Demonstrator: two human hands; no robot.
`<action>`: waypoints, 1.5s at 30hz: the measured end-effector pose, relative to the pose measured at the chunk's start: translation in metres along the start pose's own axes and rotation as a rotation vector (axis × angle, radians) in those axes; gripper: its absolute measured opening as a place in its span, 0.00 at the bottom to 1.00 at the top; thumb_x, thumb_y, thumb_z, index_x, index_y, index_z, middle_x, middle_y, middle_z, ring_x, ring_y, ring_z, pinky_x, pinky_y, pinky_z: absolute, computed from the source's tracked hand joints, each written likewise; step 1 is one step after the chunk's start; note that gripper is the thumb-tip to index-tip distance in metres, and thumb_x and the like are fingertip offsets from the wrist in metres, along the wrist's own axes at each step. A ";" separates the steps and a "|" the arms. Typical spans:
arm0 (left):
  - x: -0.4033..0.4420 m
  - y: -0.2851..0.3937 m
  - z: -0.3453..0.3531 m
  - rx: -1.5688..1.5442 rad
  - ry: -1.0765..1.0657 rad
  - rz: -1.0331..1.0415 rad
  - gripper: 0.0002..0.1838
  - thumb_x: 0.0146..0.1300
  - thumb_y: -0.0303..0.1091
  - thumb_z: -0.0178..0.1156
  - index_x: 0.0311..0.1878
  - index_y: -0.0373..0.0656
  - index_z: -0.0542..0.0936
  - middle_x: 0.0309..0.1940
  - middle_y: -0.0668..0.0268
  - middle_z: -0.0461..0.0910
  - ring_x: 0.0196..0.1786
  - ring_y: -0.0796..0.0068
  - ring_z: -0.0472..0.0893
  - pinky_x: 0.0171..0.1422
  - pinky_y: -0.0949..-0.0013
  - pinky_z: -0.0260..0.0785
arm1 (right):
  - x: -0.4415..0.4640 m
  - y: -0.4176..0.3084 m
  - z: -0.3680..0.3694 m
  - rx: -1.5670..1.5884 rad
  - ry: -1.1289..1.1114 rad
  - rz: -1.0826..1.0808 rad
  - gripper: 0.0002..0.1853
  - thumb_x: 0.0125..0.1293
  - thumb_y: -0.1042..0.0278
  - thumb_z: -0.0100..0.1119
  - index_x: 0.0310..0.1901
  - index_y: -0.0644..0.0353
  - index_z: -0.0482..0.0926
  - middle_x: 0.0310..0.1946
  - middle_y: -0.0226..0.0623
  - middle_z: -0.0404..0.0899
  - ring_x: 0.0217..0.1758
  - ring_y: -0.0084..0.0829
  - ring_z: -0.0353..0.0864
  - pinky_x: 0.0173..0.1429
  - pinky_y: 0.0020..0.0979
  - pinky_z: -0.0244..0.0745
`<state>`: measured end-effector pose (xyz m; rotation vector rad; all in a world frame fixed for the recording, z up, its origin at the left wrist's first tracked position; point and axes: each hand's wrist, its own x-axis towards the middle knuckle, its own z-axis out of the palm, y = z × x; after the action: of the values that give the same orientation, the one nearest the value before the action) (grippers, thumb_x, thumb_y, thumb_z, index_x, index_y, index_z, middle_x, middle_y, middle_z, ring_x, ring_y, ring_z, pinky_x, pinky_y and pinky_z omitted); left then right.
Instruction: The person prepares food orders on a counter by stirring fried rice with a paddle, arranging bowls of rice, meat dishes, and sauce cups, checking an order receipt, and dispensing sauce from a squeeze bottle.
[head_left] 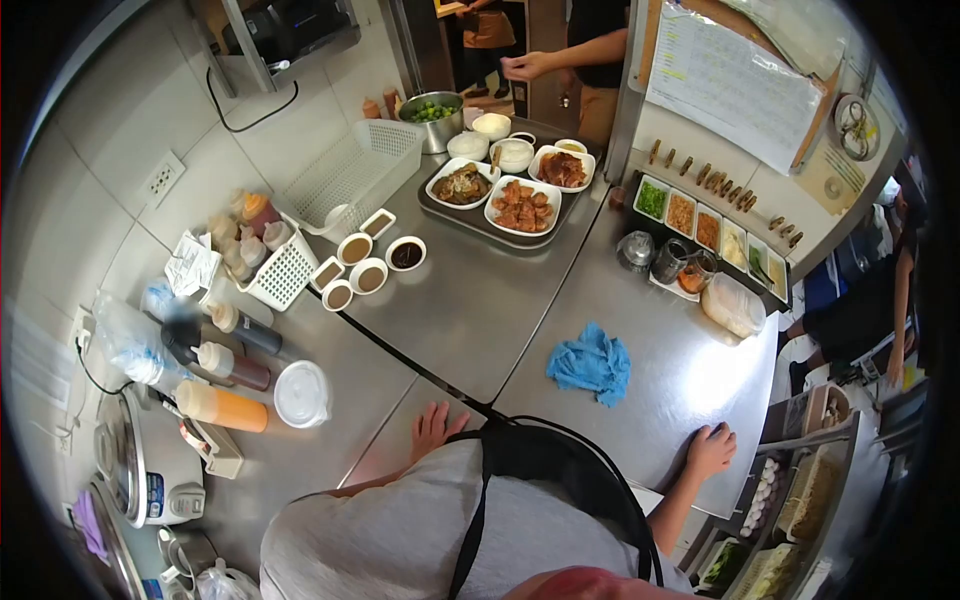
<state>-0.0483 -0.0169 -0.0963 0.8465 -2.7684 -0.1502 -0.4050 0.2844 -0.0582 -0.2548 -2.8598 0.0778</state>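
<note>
My left hand (434, 430) lies on the steel counter (460, 335), fingers stretched out and holding nothing. At the counter's right edge rests my right hand (711, 452), with its fingers apart and no object in it. Between and beyond my hands is a crumpled blue cloth (590, 363), touched by neither. Left of my left hand stands a round container with a white lid (302, 393). Farther up sit small sauce dishes, one with dark sauce (406, 254). A tray (470, 222) at the back carries bowls of food, among them fried meat pieces (522, 206).
Squeeze bottles (222, 404) and rice cookers (165, 460) line the left side. A white plastic basket (375, 165) and a pot of greens (433, 115) stand behind. Topping containers (706, 230) run along the right. Another person's hand (528, 66) shows beyond the tray.
</note>
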 end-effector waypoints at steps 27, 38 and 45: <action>0.006 0.010 -0.025 -0.116 -0.029 -0.034 0.26 0.53 0.49 0.48 0.57 0.57 0.63 0.59 0.54 0.53 0.62 0.50 0.52 0.60 0.46 0.44 | 0.002 0.003 0.009 -0.027 0.020 -0.004 0.21 0.53 0.53 0.49 0.50 0.47 0.68 0.53 0.35 0.63 0.58 0.36 0.58 0.55 0.44 0.55; 0.005 0.010 -0.022 -0.102 -0.049 -0.064 0.28 0.52 0.51 0.48 0.58 0.59 0.62 0.60 0.55 0.52 0.63 0.52 0.52 0.60 0.46 0.43 | 0.002 0.003 0.008 -0.025 0.007 -0.002 0.21 0.53 0.52 0.46 0.50 0.46 0.68 0.54 0.34 0.63 0.59 0.35 0.57 0.56 0.44 0.54; 0.004 0.008 -0.021 -0.136 -0.080 -0.069 0.29 0.53 0.52 0.48 0.59 0.59 0.61 0.60 0.55 0.50 0.63 0.52 0.49 0.61 0.46 0.40 | 0.002 0.004 0.008 -0.013 0.009 -0.002 0.21 0.53 0.52 0.46 0.50 0.46 0.68 0.54 0.34 0.63 0.59 0.36 0.57 0.56 0.45 0.54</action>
<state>-0.0507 -0.0129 -0.0734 0.9199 -2.7648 -0.3882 -0.4085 0.2881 -0.0658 -0.2537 -2.8520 0.0571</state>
